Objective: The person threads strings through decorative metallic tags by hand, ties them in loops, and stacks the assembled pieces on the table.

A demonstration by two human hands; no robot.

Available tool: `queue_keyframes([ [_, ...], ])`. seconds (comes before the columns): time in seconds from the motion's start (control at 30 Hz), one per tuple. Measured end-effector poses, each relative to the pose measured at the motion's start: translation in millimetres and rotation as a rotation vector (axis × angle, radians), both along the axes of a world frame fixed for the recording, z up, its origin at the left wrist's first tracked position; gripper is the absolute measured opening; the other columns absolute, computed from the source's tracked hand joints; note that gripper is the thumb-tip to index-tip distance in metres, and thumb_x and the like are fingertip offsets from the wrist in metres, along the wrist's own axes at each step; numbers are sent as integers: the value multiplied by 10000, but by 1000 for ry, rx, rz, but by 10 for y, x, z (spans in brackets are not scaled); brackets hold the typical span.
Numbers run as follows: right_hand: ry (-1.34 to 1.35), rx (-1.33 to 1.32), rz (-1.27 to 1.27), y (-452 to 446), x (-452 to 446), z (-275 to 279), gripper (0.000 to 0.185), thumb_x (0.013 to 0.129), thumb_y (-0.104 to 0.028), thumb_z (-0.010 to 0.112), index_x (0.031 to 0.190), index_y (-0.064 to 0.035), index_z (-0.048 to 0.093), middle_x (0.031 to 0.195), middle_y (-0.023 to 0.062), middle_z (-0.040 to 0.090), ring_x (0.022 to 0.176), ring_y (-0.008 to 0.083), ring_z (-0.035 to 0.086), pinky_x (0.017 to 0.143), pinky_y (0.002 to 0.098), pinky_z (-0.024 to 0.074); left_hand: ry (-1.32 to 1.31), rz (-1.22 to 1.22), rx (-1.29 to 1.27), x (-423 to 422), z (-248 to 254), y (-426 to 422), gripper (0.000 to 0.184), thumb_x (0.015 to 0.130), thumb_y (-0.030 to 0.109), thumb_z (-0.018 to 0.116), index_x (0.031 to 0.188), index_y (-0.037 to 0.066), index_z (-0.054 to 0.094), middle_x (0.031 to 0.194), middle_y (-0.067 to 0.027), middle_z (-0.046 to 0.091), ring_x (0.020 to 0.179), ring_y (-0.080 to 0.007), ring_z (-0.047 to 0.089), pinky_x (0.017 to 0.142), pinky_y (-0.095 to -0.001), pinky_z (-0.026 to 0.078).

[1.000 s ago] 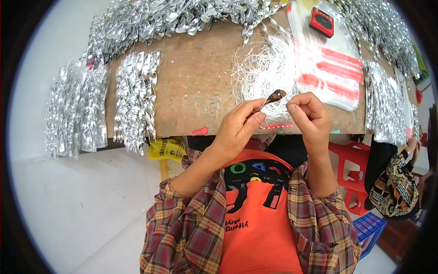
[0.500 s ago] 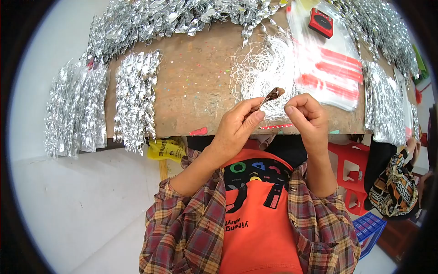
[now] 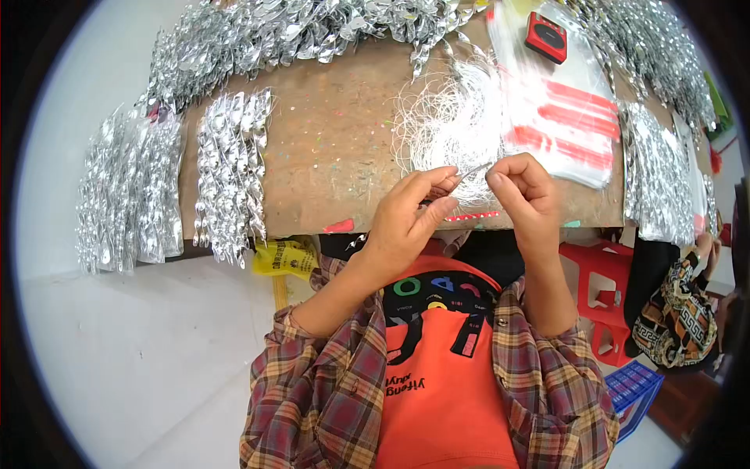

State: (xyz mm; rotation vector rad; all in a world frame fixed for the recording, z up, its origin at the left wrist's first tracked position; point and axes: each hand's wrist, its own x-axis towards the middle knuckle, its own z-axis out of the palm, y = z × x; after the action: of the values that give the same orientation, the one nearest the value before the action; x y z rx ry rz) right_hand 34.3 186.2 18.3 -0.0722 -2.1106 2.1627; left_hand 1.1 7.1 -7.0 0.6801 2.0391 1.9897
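Note:
My left hand [image 3: 410, 221] is closed, thumb against fingers, on a small shiny strip [image 3: 466, 173] seen nearly edge-on. The strip runs from these fingertips toward my right hand [image 3: 527, 199]. That hand is pinched, thumb to forefinger; what lies between its fingertips is too small to make out. Both hands are over the table's near edge, with a gap between them. Just beyond them lies a loose bundle of thin white string [image 3: 445, 117]. Right of the string are clear plastic bags with red bands [image 3: 578, 117].
Silver twisted garlands [image 3: 232, 168] hang over the brown table [image 3: 328, 148], with more along its far side and both ends. A red device [image 3: 546, 37] lies on the bags. Red stools [image 3: 598, 289], a blue crate [image 3: 633, 391] and another person's patterned sleeve [image 3: 680, 320] are at the right.
The dark, wider face of the strip has turned to a thin, shiny edge between my hands. A small silver piece now shows near my left wrist. My right hand has shifted slightly left.

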Motion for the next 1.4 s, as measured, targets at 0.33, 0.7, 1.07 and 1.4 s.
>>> queue_keyframes([
  [0.33,70,-118,118,36,-37,-86,83,833,-58,582,909,-27,575,658,-57,480,520,5,352,457,161,254,-97,-190,26,-37,121,-52,345,891,158,541,1193,-7,510,1031,-101,584,972,-170,555,854,-285,430],
  [0.7,106,-121,129,-4,-24,-82,73,812,-53,611,880,-29,603,686,-40,520,532,11,366,457,163,272,-64,-72,206,-135,138,25,112,844,79,594,910,-10,607,901,-58,599,812,-114,563,745,-242,452],
  [1.07,60,25,149,24,-29,-34,235,841,-49,530,1074,-45,555,647,-63,448,545,8,371,487,162,283,33,16,25,-150,251,5,63,867,71,530,861,20,567,1098,-91,504,969,-141,482,853,-262,378],
  [1.4,11,-194,215,1,-7,-19,96,864,-92,558,937,-31,570,651,-18,526,544,29,451,477,177,334,32,40,173,-53,215,223,136,811,96,598,917,18,566,1000,-94,556,905,-165,531,787,-291,417],
])
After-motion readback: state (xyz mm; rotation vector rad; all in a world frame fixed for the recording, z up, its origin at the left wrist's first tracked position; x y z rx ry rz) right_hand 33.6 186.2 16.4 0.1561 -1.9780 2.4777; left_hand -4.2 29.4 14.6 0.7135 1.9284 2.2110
